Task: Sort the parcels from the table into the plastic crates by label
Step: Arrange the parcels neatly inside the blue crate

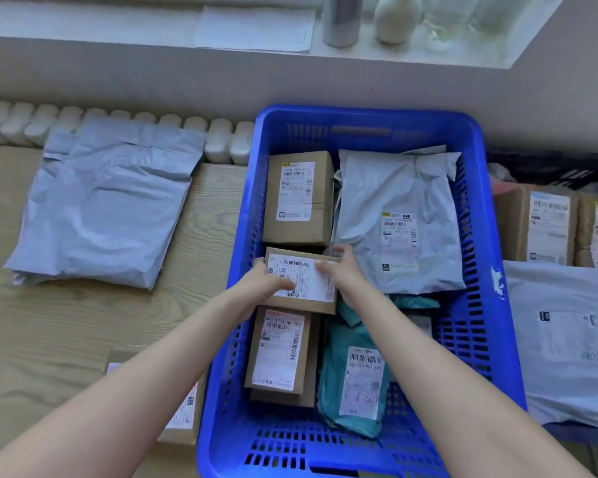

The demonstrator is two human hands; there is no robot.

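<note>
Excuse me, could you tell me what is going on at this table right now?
A person is sorting parcels. Both hands, left hand and right hand, hold a small cardboard box over the blue crate, which already contains two other boxes, a grey mailer bag and a teal bag. A large grey bag lies on the wooden table to the left; more parcels sit to the right.

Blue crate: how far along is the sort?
Done: the blue crate already holds two boxes, a grey bag and a teal bag. In hand: left hand and right hand hold a small box over it. Left: a grey bag on the table and a box under the left arm.
</note>
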